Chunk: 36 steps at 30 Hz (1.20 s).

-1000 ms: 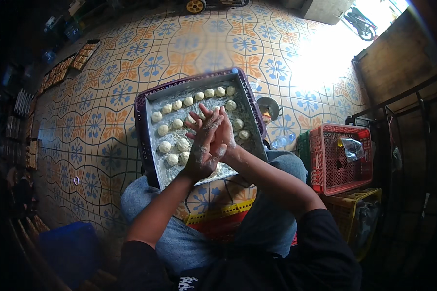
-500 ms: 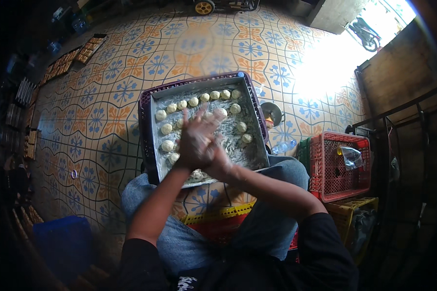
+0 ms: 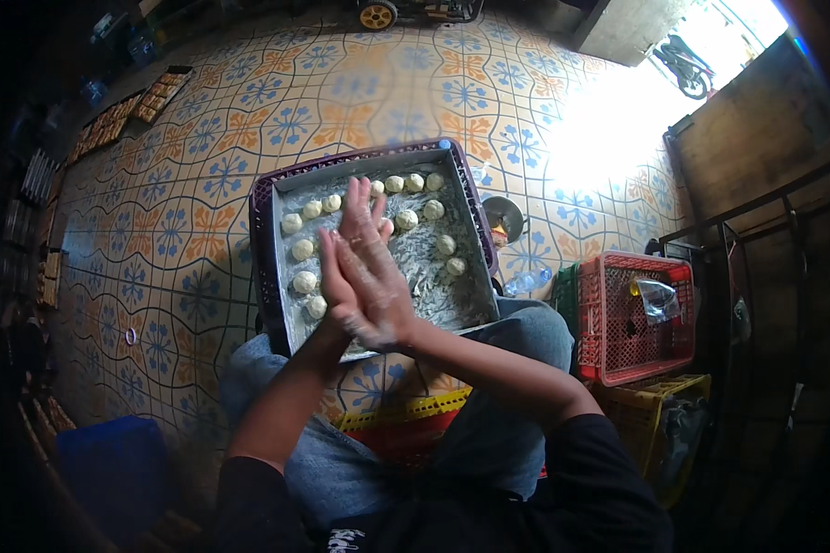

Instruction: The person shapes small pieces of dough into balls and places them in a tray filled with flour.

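My left hand (image 3: 337, 291) and my right hand (image 3: 384, 288) are pressed palm to palm above the tray, fingers stretched forward and dusted with white. The right lies over the left and covers much of it. Whatever may be between the palms is hidden. Below them a square metal tray (image 3: 461, 300), floured inside, holds several round pale dough balls (image 3: 406, 219) in loose rows along its far and side edges. My hands hide part of these rows. The tray sits in a purple plastic crate (image 3: 264, 235) in front of my knees.
Right of the tray are a metal bowl (image 3: 504, 217), a plastic bottle (image 3: 528, 280) and a red crate (image 3: 588, 323) with a clear bag. A yellow crate (image 3: 622, 405) stands nearer. A blue container (image 3: 111, 461) is at lower left, and filled trays (image 3: 161, 95) lie far left.
My hands have shifted slightly left and rubbed against each other. The left was on top with fingers spread; now the right covers it and the fingers point forward. The view has moved slightly.
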{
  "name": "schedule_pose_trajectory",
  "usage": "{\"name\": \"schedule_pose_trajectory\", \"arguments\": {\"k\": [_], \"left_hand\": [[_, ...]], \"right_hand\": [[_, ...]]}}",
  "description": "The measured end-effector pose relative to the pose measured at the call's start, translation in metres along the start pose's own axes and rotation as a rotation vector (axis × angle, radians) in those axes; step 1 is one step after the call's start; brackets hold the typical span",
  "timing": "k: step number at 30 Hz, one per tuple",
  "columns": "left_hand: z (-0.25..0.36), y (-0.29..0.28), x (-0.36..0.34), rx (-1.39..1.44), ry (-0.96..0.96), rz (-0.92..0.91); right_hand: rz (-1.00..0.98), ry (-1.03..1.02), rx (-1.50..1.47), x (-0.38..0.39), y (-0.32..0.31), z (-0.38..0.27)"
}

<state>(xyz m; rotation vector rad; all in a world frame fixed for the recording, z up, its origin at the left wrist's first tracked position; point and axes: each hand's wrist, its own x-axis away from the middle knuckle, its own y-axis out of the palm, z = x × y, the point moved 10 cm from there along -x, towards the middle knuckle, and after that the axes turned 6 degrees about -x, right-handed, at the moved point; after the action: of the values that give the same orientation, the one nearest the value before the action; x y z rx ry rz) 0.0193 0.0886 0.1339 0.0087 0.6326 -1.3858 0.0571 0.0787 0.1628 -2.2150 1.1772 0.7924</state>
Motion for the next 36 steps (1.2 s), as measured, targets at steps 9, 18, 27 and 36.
{"name": "schedule_pose_trajectory", "arguments": {"k": [9,18,27,36], "left_hand": [[-0.069,0.034,0.03,1.254,-0.789,0.24],[-0.055,0.013,0.031,1.643,-0.633,0.152],[-0.043,-0.001,0.013,1.328,-0.501,0.057],[-0.073,-0.001,0.01,1.774,-0.533,0.101]], "right_hand": [[-0.159,0.078,0.094,-0.019,-0.018,0.047],[-0.035,-0.028,0.226,-0.032,-0.02,0.034],[-0.279,-0.169,0.266,-0.013,0.0,0.034],[-0.313,-0.292,0.157,0.005,0.018,0.0]]}}
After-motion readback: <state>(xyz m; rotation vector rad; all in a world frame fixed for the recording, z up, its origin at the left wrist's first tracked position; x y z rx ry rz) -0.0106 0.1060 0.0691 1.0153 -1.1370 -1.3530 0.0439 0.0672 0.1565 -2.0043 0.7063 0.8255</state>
